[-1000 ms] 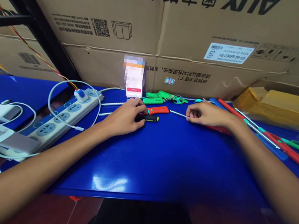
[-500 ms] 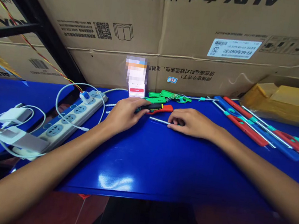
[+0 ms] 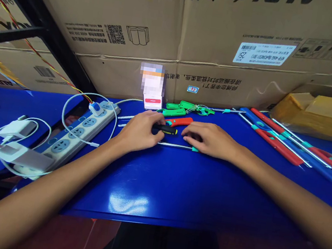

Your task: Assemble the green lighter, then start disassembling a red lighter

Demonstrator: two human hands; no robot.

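Note:
In my left hand (image 3: 144, 131) is a black handle with a yellow end (image 3: 167, 130), like a screwdriver's; the fingers are wrapped round it. My right hand (image 3: 213, 140) is curled, palm down, over the end of a thin metal rod with a green collar (image 3: 178, 146). That rod runs leftward along the table to under my left hand; its part inside my right hand is hidden. Just behind the black handle lies a red-handled tool (image 3: 180, 121). Green tools with metal rods (image 3: 175, 112) lie farther back. Two rod ends (image 3: 122, 125) stick out left of my left hand.
A lit phone (image 3: 153, 97) leans on the large cardboard box (image 3: 99, 73). Red and blue tools with metal rods (image 3: 278, 145) lie at the right. A power strip (image 3: 82, 128) with white cables stands left, near a black frame post (image 3: 60, 50). The blue table (image 3: 159, 186) has its edge nearest me.
My right hand has brought the rod nearer and leftward, so its green collar shows and its far end lies under my left hand. The black handle has come nearer me.

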